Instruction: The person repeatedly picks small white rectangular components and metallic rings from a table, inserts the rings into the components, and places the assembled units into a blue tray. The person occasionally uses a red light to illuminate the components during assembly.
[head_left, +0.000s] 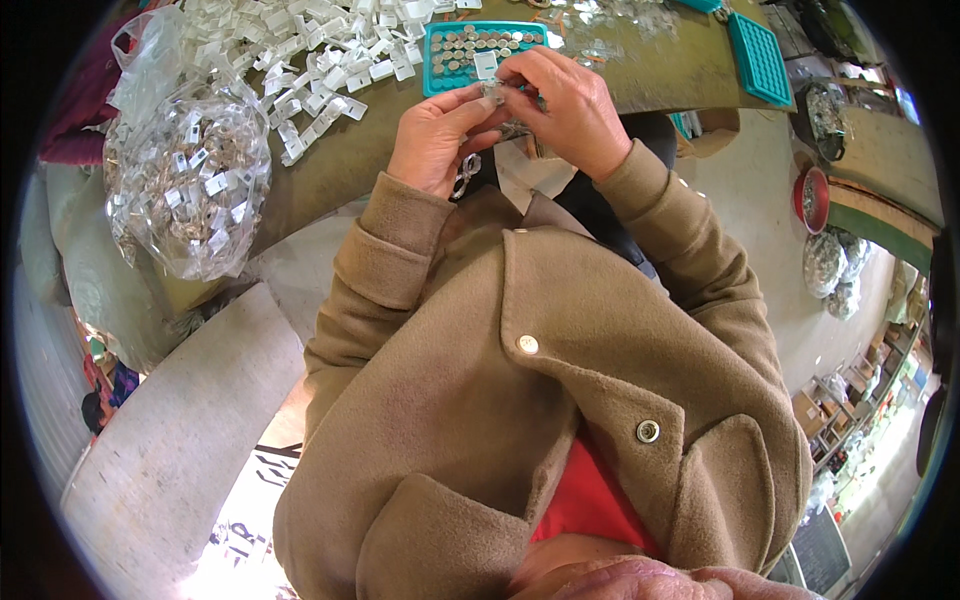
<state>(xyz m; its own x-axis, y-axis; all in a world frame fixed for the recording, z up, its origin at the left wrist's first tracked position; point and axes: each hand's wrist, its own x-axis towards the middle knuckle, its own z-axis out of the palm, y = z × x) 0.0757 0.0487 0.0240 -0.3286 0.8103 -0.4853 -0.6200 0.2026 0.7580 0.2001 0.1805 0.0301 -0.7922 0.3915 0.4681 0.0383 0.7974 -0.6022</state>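
Note:
My left hand (432, 140) and my right hand (568, 108) meet at the near edge of the table, fingers pinched together. Between their fingertips is a small clear bag (492, 91), partly covered by the fingers. A small white plastic tag (485, 66) stands up just beyond the fingertips; whether it is joined to the bag I cannot tell. Below my left palm hangs a silvery chain (465, 176), its upper end hidden by the fingers. Right behind my hands lies a teal tray (428, 75) with rows of round, silvery discs (470, 45).
Many loose white plastic tags (330, 55) are heaped at the back left. A bulging clear bag (190, 185) of chains and tags sits at the table's left edge. Another teal tray (760, 60) lies far right. A red bowl (812, 198) stands beyond, near filled bags (832, 268).

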